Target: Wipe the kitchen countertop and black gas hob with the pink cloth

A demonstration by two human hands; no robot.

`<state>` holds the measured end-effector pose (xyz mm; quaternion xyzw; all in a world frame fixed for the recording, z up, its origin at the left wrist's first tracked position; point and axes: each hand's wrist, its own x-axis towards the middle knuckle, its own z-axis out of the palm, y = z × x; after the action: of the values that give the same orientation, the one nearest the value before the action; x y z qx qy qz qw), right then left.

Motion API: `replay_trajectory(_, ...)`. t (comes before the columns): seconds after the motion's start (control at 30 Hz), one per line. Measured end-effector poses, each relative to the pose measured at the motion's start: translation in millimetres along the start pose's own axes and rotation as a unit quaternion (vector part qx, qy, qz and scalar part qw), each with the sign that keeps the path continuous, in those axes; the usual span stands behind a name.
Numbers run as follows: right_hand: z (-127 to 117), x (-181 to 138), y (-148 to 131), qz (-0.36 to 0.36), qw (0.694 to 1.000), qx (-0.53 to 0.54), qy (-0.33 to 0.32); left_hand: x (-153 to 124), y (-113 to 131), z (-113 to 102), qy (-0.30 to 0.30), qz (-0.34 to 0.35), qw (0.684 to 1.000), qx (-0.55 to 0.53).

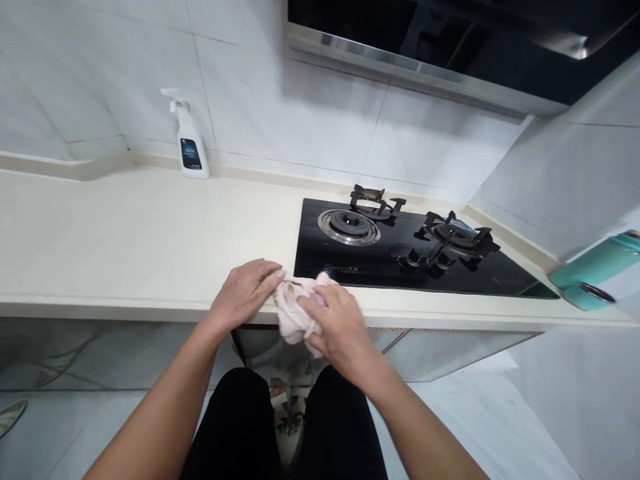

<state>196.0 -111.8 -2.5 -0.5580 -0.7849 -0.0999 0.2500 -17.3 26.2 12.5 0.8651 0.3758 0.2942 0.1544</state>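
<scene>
A crumpled pale pink cloth [293, 313] lies on the front edge of the cream countertop [125, 240], hanging a little over it. My right hand [336, 323] is closed around the cloth from the right. My left hand [246, 290] lies flat on the counter with fingers stretched out, its fingertips touching the cloth's left side. Just behind the cloth is the front left corner of a black glass gas hob [380, 257].
The hob carries two burners, the left one [349, 227] bare, the right one [453, 241] under a black pan support. A white spray bottle [189, 137] stands against the tiled wall. A range hood [450, 47] hangs above. A teal cylinder [595, 277] lies at the right.
</scene>
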Motion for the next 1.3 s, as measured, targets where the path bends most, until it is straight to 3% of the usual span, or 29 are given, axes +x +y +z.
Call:
replay_trajectory(0.13, -28, -65, 76, 0.061, 0.997, -0.030, 0.047, -2, -2, 4, -0.006, -0.005, 0.999, 0.035)
replay_trajectory(0.3, -82, -141, 175, 0.211, 0.974, -0.053, 0.067, -5, 1, 8, 0.003, -0.016, 0.998, 0.053)
replay_trajectory(0.4, -114, -151, 218, 0.298, 0.951, -0.035, 0.072, -5, 2, 9, 0.010, -0.017, 0.998, 0.064)
replay_trajectory(0.53, -128, -127, 252, 0.321, 0.939, -0.102, 0.069, -6, 0, 10, 0.005, -0.018, 0.997, 0.073)
replay_trajectory(0.7, -94, -87, 251, 0.381, 0.901, -0.206, -0.002, -8, 1, 9, 0.004, -0.019, 0.997, 0.074)
replay_trajectory(0.83, -71, -67, 214, 0.326, 0.907, -0.264, -0.028, -8, 4, 10, 0.010, -0.015, 0.997, 0.080)
replay_trajectory(0.97, -66, -57, 176, 0.272, 0.907, -0.321, -0.021, -9, 5, 11, 0.023, -0.011, 0.996, 0.084)
replay_trajectory(1.13, -54, -37, 160, 0.165, 0.950, -0.264, -0.005, -11, 3, 13, 0.031, -0.004, 0.996, 0.087)
replay_trajectory(1.2, -47, -16, 163, 0.170, 0.957, -0.236, -0.025, -11, 2, 15, 0.036, -0.001, 0.995, 0.090)
replay_trajectory(1.3, -38, 25, 180, 0.237, 0.945, -0.201, -0.106, -11, 1, 16, 0.042, -0.001, 0.995, 0.092)
